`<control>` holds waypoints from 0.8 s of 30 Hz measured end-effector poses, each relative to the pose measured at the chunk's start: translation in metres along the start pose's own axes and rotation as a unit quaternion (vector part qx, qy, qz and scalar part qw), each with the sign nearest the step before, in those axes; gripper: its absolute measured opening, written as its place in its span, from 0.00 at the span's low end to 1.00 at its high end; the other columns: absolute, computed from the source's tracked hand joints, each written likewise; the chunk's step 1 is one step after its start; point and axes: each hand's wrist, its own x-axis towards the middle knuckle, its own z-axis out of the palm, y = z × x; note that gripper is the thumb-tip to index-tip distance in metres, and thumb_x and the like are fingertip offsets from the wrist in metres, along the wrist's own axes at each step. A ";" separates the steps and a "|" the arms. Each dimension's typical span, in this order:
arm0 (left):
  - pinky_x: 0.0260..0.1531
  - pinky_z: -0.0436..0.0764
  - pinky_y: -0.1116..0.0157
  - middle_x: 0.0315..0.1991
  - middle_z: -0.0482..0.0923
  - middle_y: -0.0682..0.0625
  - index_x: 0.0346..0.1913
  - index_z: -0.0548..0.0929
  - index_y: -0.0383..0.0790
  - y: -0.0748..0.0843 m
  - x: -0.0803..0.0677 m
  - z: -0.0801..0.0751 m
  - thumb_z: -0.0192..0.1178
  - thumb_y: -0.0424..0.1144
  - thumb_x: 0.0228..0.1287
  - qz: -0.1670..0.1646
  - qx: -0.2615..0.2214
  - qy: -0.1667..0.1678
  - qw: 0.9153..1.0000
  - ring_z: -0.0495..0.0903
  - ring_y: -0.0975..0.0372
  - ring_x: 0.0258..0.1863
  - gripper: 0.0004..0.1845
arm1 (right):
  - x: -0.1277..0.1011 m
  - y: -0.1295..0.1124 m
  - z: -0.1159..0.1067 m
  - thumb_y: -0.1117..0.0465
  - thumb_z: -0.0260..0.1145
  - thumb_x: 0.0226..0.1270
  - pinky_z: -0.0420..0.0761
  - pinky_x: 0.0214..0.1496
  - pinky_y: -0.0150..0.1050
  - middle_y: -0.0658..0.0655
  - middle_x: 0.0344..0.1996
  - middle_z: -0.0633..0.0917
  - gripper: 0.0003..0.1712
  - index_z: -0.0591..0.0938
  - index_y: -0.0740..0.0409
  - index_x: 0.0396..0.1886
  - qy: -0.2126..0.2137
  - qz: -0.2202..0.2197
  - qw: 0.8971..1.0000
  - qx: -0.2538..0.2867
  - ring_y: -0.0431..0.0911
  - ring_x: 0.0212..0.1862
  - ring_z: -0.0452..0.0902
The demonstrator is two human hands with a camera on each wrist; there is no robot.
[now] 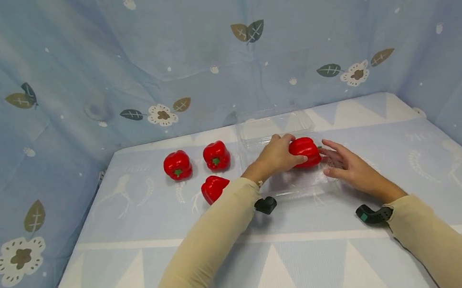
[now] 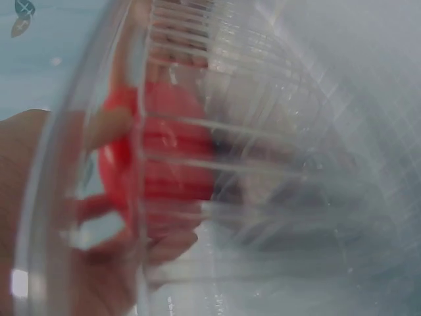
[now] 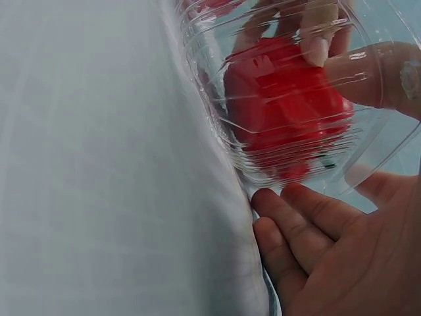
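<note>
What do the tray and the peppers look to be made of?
The tray looks like thin clear plastic: ribbed walls, glossy glints, and the pepper in the left hand shows through it. The peppers are smooth and glossy red with green stems; whether they are real or plastic cannot be told.

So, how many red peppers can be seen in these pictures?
4. One red pepper is gripped by the left hand inside the clear container. Three lie on the mat to its left: two behind, one nearer. None seems hidden.
</note>
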 end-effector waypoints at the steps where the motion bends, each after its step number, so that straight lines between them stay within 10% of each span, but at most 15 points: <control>1: 0.47 0.78 0.64 0.49 0.69 0.50 0.64 0.70 0.48 0.000 -0.001 0.000 0.66 0.56 0.55 -0.002 0.002 0.000 1.000 0.75 0.61 0.45 0.35 | 0.000 0.000 0.001 0.61 0.62 0.68 0.64 0.66 0.42 0.63 0.71 0.60 0.45 0.46 0.53 0.76 0.000 0.000 1.000 -0.002 0.59 0.68 0.61; 10: 0.46 0.79 0.62 0.51 0.69 0.51 0.64 0.71 0.50 0.000 -0.008 -0.011 0.67 0.56 0.54 -0.022 0.017 -0.001 1.000 0.73 0.62 0.45 0.34 | -0.001 -0.001 0.001 0.62 0.61 0.68 0.66 0.63 0.36 0.63 0.71 0.60 0.45 0.45 0.53 0.76 -0.004 -0.005 1.000 -0.001 0.59 0.68 0.61; 24: 0.45 0.79 0.63 0.56 0.74 0.50 0.61 0.75 0.48 -0.021 -0.048 -0.060 0.63 0.52 0.61 0.071 -0.049 -0.013 0.996 0.74 0.58 0.53 0.27 | -0.002 -0.004 0.002 0.63 0.62 0.67 0.63 0.62 0.27 0.64 0.71 0.60 0.45 0.48 0.56 0.76 0.004 -0.003 1.000 0.012 0.59 0.69 0.59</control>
